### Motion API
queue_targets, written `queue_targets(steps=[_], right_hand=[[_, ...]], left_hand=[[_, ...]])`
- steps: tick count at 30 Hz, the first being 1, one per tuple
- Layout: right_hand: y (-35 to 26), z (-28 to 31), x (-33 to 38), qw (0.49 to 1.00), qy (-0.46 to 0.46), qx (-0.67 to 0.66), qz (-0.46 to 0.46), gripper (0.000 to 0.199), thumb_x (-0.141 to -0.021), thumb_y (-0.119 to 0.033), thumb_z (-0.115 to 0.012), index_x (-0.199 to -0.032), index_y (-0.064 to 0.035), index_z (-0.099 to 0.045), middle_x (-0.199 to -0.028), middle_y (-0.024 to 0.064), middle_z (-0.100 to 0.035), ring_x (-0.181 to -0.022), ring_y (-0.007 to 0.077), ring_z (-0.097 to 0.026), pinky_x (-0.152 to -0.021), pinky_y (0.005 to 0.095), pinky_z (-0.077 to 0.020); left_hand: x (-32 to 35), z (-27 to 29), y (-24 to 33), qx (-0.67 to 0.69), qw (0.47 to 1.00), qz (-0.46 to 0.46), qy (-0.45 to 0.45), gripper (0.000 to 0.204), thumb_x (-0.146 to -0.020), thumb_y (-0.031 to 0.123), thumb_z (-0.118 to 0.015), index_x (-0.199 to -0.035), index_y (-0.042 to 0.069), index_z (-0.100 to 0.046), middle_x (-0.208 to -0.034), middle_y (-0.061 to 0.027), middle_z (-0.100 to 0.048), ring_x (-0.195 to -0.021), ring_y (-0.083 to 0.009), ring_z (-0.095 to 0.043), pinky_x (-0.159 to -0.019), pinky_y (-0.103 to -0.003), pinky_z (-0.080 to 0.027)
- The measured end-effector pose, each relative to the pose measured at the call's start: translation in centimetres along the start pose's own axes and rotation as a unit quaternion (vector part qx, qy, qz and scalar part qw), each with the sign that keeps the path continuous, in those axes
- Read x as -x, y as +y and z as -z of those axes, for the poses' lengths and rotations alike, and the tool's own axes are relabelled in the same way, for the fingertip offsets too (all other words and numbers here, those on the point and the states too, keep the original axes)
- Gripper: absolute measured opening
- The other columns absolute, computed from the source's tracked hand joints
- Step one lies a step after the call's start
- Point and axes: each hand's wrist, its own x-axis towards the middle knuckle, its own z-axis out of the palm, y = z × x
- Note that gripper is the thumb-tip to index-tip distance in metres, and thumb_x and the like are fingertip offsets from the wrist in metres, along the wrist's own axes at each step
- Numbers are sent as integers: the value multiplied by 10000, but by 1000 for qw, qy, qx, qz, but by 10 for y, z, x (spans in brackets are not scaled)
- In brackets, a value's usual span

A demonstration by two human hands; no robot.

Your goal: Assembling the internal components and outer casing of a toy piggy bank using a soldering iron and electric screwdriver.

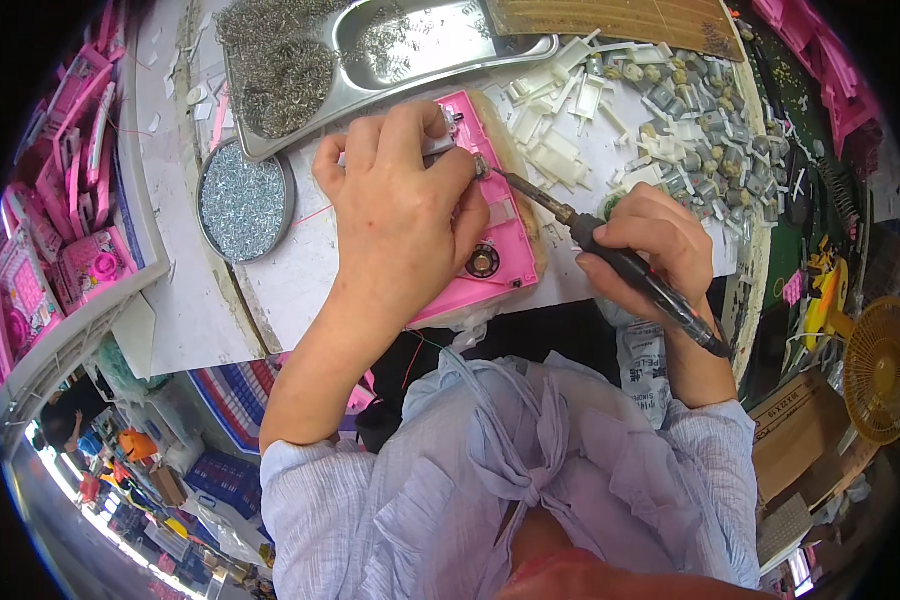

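A pink plastic housing (506, 222) lies before me on the white-covered worktop, a round black-rimmed speaker (483, 261) set in its near end. My left hand (398, 190) rests over its left side with the fingers bent and closed; a bit of grey shows between them, but what they pinch is mostly hidden. My right hand (660, 245) grips the black handle of a soldering iron (630, 268). The iron slants up to the left, and its thin tip meets a small metal part (482, 167) in the housing, beside my left fingertips.
A steel tray (410, 75) of small springs stands at the back, and a round dish (288, 190) of screws sits left. White plastic parts with small motors (670, 130) are heaped right. Pink shells (75, 200) fill a bin at far left; a yellow fan (878, 370) stands far right.
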Motion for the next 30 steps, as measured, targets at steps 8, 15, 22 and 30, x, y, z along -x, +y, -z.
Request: queue_targets(steps=[8, 15, 22, 30], right_hand=[[0, 4, -1, 1000, 9, -1, 1, 362, -693, -23, -859, -987, -48, -648, -696, 56, -612, -559, 224, -558, -496, 312, -427], [0, 5, -1, 1000, 13, -7, 3, 360, -694, -23, -857, -988, -47, -651, -697, 59, -616, -565, 226, -567, -498, 314, -429], [-2, 12, -3, 1000, 11, -4, 1, 368, -685, -1, -853, -986, -20, -644, -701, 83, -622, -572, 238, -575, -521, 318, -438], [-4, -5, -15, 997, 63, -49, 5, 383, -703, 23, -845, -1021, -5, -632, -706, 89, -622, -575, 213, -568, -521, 307, -418]], left_hand=[[-1, 3, 2, 4, 1000, -2, -12, 143, -677, 185, -764, -790, 109, -719, -1084, -65, -573, -1014, -267, -518, -935, -472, -301], [4, 2, 2, -9, 1000, -10, 0, 206, -706, 209, -776, -883, 121, -717, -1115, -69, -583, -1009, -259, -531, -940, -465, -301], [39, 26, -33, -20, 995, 73, 67, 347, -787, 220, -796, -1082, 81, -680, -1141, -137, -623, -978, -305, -605, -887, -451, -434], [51, 47, -33, 20, 992, 123, -19, 89, -886, 99, -724, -935, 28, -703, -796, -114, -638, -665, -274, -619, -615, -376, -486]])
